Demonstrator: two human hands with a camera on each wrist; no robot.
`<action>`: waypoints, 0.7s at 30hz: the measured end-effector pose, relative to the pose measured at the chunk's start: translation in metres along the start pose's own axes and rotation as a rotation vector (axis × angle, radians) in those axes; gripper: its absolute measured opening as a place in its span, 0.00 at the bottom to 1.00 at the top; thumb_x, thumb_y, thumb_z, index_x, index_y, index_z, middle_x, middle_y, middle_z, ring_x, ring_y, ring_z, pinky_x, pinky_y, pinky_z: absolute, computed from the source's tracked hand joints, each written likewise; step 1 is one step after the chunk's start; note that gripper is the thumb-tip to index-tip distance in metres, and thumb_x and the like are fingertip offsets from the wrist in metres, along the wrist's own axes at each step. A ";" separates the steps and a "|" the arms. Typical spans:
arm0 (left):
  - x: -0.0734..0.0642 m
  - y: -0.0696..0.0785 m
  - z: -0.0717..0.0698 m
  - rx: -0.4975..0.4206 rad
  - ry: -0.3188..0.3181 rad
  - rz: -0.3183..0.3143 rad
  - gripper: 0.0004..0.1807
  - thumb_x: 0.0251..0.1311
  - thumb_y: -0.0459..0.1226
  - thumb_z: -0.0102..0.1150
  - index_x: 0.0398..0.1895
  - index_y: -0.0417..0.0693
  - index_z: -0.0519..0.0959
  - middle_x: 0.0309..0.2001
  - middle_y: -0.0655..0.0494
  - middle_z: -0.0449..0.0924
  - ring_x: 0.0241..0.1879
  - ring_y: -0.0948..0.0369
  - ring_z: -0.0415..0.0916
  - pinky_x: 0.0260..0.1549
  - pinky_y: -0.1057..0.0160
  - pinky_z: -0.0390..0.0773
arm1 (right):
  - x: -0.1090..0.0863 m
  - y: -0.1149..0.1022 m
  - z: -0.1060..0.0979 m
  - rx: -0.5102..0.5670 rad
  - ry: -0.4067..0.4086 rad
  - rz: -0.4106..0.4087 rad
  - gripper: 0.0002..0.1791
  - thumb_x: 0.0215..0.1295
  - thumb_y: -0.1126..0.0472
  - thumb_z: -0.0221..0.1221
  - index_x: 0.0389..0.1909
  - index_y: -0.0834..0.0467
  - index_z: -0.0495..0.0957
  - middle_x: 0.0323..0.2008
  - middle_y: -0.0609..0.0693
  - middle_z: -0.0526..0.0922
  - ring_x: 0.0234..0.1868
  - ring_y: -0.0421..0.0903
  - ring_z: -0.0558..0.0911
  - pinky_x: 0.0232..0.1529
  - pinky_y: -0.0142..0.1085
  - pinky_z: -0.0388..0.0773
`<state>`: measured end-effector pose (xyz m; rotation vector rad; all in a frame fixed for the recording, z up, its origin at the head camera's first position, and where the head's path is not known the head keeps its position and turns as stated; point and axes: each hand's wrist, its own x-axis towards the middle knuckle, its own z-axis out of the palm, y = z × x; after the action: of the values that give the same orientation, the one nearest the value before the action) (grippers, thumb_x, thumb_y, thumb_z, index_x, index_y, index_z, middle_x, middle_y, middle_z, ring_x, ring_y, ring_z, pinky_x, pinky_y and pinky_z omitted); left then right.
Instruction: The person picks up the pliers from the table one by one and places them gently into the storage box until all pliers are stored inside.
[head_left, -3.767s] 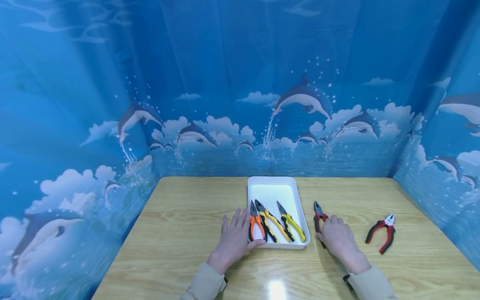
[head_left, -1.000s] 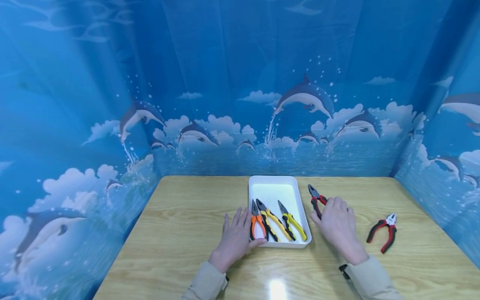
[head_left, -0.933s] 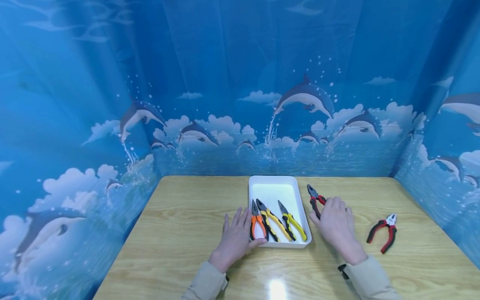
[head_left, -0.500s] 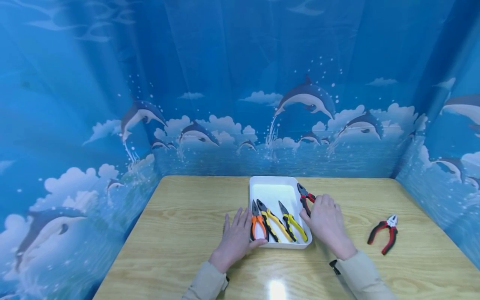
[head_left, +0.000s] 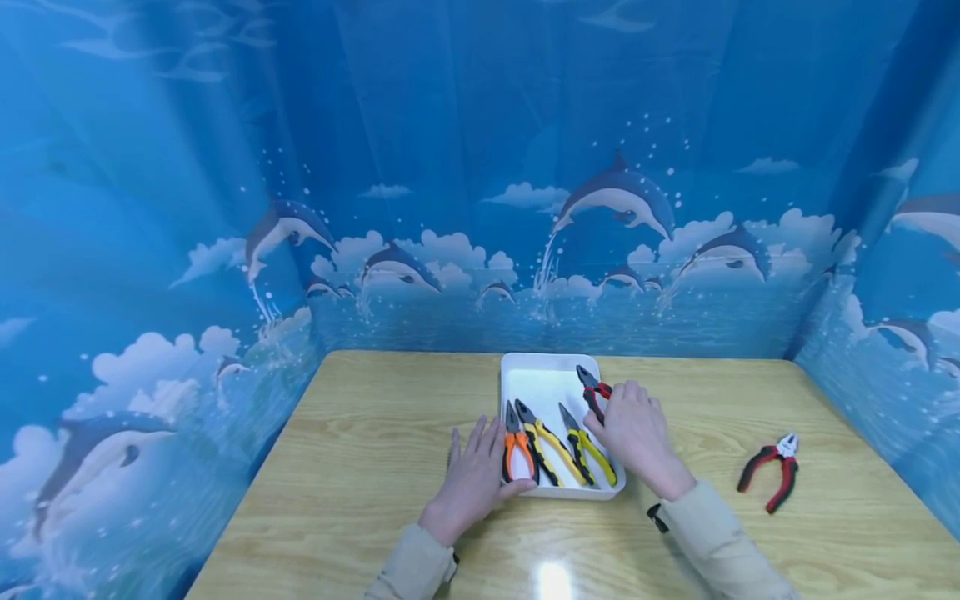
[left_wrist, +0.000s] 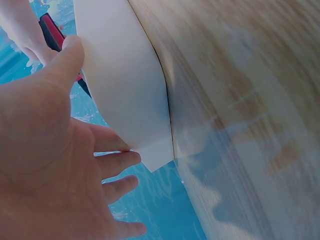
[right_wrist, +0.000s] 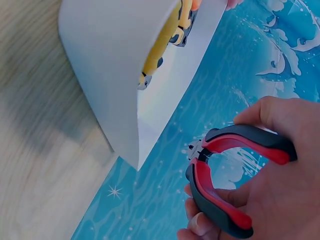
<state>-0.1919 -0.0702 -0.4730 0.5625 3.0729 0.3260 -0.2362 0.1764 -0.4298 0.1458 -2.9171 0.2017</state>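
A white tray [head_left: 536,383] holds long-nose pliers with orange handles [head_left: 512,417], yellow-and-black combination pliers [head_left: 529,418] and yellow-green long-nose pliers [head_left: 573,435]. My left hand [head_left: 471,479] lies along the tray's left side, fingers straight, thumb at the front rim. In the left wrist view that thumb reaches the rim of the tray [left_wrist: 117,60]. Over the tray's right part, my right hand [head_left: 636,425] grips red-and-black pliers [head_left: 588,380], heads pointing away. The right wrist view shows their handles [right_wrist: 204,180] spread apart between thumb and fingers.
Another pair of red-and-black pliers [head_left: 787,450], with a silvery head, lies on the wooden table [head_left: 390,408] to the right. A blue curtain [head_left: 465,317] printed with dolphins stands behind the table and along both sides.
My right hand gripped the pliers on the table right of the tray, moved them away from me, then left over the tray's right rim. The left hand has stayed against the tray.
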 end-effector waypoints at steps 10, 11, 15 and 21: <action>0.000 0.000 0.000 -0.006 0.010 0.004 0.53 0.63 0.69 0.51 0.79 0.40 0.57 0.79 0.42 0.53 0.79 0.44 0.48 0.72 0.30 0.47 | 0.013 -0.007 0.003 0.002 -0.088 0.017 0.32 0.68 0.46 0.58 0.45 0.76 0.70 0.39 0.66 0.73 0.39 0.58 0.73 0.41 0.51 0.73; 0.000 0.001 0.000 -0.005 0.010 0.003 0.53 0.63 0.69 0.51 0.79 0.40 0.57 0.79 0.42 0.53 0.79 0.44 0.48 0.72 0.30 0.47 | 0.014 -0.007 0.003 0.000 -0.095 0.013 0.32 0.68 0.46 0.58 0.45 0.76 0.71 0.39 0.66 0.73 0.39 0.58 0.73 0.41 0.51 0.73; 0.000 0.001 0.000 -0.003 0.004 -0.002 0.53 0.63 0.69 0.51 0.79 0.40 0.57 0.79 0.43 0.53 0.79 0.44 0.47 0.72 0.30 0.47 | 0.020 -0.011 0.003 -0.010 -0.132 0.005 0.35 0.69 0.44 0.58 0.48 0.78 0.71 0.40 0.67 0.74 0.39 0.57 0.74 0.43 0.52 0.74; 0.001 0.002 -0.002 -0.002 -0.013 -0.016 0.53 0.63 0.69 0.51 0.79 0.41 0.57 0.79 0.44 0.52 0.79 0.45 0.47 0.73 0.31 0.46 | 0.030 -0.019 0.005 0.018 -0.180 0.016 0.34 0.68 0.44 0.58 0.47 0.76 0.70 0.39 0.66 0.73 0.38 0.56 0.72 0.44 0.52 0.74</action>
<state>-0.1917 -0.0684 -0.4707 0.5374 3.0622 0.3243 -0.2641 0.1542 -0.4260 0.1505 -3.0969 0.2286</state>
